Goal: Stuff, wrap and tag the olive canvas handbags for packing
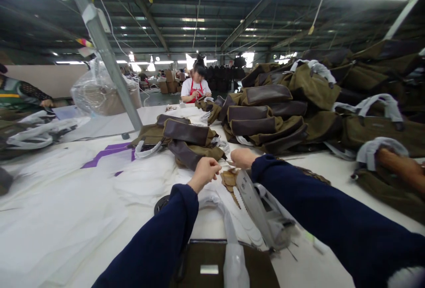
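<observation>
My left hand (206, 173) is closed in a pinch over the table, and whatever its fingertips hold is too small to make out. Just to its right, my right hand (244, 159) has its fingers pressed together, with their contents hidden. Below the hands lies a small pile of brown tags (229, 179), and a grey device (252, 206) stands beside it under my right forearm. Closest to me is an olive bag (195, 270) with a metal plate and a handle wrapped in white (234, 257).
Olive and dark-brown bags (189, 132) lie ahead, and a tall heap of them (265, 115) fills the right. White sheets (66, 226) and purple pieces (104, 155) cover the left. A metal post (109, 67) rises at left. Another person's hand (403, 168) reaches in at right.
</observation>
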Demonstrator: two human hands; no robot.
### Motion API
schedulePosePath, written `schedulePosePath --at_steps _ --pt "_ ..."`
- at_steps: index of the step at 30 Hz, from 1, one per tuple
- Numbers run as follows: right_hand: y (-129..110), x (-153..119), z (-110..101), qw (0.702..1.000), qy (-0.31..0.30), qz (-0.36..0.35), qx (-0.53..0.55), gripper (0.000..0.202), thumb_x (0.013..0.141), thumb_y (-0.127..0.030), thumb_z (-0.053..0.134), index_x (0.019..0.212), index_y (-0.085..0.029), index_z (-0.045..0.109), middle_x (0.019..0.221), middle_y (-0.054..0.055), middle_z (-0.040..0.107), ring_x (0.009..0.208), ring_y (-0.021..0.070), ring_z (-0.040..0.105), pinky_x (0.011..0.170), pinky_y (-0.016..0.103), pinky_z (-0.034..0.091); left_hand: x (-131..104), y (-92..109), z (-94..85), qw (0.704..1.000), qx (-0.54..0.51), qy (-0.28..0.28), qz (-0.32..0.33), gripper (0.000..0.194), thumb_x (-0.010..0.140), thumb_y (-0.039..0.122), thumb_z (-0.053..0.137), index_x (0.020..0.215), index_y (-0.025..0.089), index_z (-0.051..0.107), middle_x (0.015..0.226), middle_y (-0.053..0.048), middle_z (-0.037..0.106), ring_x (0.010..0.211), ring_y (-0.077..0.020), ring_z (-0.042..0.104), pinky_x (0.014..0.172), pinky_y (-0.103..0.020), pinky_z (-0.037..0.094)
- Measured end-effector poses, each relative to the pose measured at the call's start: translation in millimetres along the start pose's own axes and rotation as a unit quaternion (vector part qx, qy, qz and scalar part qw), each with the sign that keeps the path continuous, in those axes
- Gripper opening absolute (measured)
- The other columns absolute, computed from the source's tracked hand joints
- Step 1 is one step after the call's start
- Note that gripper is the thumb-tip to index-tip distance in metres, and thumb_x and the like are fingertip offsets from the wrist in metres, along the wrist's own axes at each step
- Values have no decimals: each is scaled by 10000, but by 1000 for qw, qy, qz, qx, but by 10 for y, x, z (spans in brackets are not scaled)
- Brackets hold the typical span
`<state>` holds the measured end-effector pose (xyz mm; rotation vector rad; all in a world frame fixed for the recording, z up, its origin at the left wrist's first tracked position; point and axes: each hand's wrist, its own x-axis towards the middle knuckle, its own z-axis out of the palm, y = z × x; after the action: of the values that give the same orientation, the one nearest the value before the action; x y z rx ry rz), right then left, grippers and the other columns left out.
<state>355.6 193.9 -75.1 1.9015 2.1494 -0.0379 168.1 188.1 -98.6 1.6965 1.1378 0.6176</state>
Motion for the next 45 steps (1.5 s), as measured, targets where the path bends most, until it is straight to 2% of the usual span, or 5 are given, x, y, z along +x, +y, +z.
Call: schedulePosePath --at_steps 18,27,33,37,45 --pt "258 -355 -512 976 72 -34 204 104 840 -162 672 924 -139 730 822 36 722 723 162 681 663 233 484 -467 789 -529 994 2 43 96 134 803 91 607 673 118 619 500 38 573 367 -58 496 350 -142 305" --pt "-146 -696 -713 858 75 -150 486 318 903 -330 598 1166 -161 660 1081 91 717 671 118 663 495 170 485 -709 871 -683 993 12 35 115 102 782 138 618 684 131 646 501 38 580 368 -79 506 323 -149 308" --pt "-494 -1054 -647 768 81 -184 609 338 838 -456 673 899 -123 670 808 69 709 654 132 633 500 191 466 -1001 889 -767 992 5 33 126 99 764 145 621 667 133 635 516 41 571 376 -64 492 345 -143 322" --pt "-710 -1343 -507 765 77 -180 613 273 819 -401 684 830 -129 685 699 37 694 577 108 570 489 191 402 -1241 594 -746 993 -13 38 113 128 812 268 614 780 147 641 658 9 637 476 -87 565 369 -153 377" --pt "-1422 -1565 345 856 -33 -112 504 149 852 -231 568 776 -160 675 621 21 693 488 123 575 495 219 408 -1670 -820 -377 998 5 50 -45 128 826 205 538 794 130 636 440 47 517 315 -96 455 320 -171 297"
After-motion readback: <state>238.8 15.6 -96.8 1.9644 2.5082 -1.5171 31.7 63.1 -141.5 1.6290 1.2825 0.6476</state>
